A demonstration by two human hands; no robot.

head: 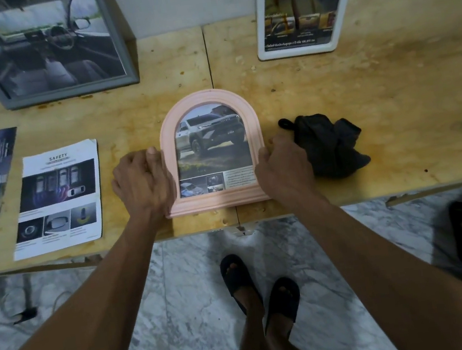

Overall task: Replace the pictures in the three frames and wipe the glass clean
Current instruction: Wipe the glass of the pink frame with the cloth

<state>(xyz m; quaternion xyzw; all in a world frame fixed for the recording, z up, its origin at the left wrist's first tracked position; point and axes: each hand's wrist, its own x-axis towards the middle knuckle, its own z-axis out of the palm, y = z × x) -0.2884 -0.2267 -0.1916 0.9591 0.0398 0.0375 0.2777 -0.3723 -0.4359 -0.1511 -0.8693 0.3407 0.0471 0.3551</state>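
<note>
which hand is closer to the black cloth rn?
Right. The right hand grips the pink frame on its right edge, just beside the black cloth. The left hand holds the frame's opposite edge, farther away.

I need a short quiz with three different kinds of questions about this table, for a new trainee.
1. True or false: the pink frame lies flat on the table.
2. The black cloth is beside which hand? A left B right
3. Fill in: the sheet left of the pink frame is headed ____.

Key: 1 true; 2 B; 3 SAFETY.
</note>
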